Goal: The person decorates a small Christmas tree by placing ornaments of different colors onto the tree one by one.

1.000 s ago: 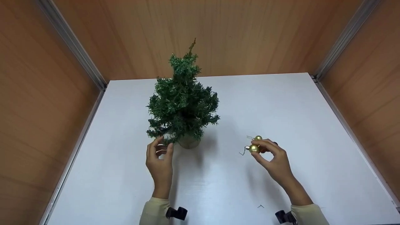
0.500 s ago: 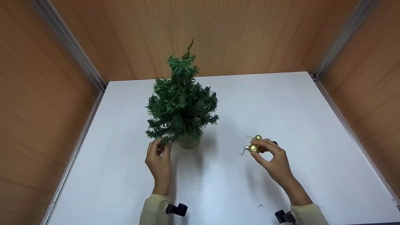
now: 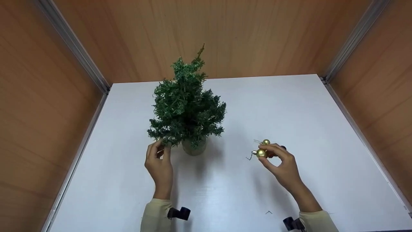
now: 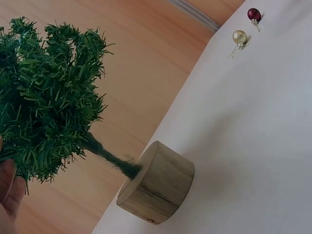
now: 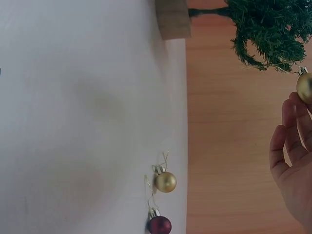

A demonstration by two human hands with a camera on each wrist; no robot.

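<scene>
A small artificial Christmas tree (image 3: pixel 186 103) stands on a round wooden base (image 4: pixel 161 185). At its lower front left, my left hand (image 3: pixel 159 169) pinches a branch tip between thumb and fingers; the greenery partly hides the fingertips. Off to the tree's right, my right hand (image 3: pixel 283 164) holds a gold bauble (image 3: pixel 261 152) between thumb and fingertips, its wire hook pointing left. In the head view, a second gold bauble (image 3: pixel 266 141) shows just beyond those fingers, lying on the table. Beside it lies a dark red bauble (image 5: pixel 160 225), mostly hidden behind the right hand in the head view.
The white table (image 3: pixel 116 180) is enclosed by wood-grain panels (image 3: pixel 257 38) at the back and both sides, with metal strips at the corners. Near the front, a small bent wire (image 3: pixel 268 212) lies on the tabletop left of the right sleeve.
My left hand has closed on the lower branch and drawn it slightly left. The tree has shifted with it, its tip leaning a little more to the right. My right hand stays put.
</scene>
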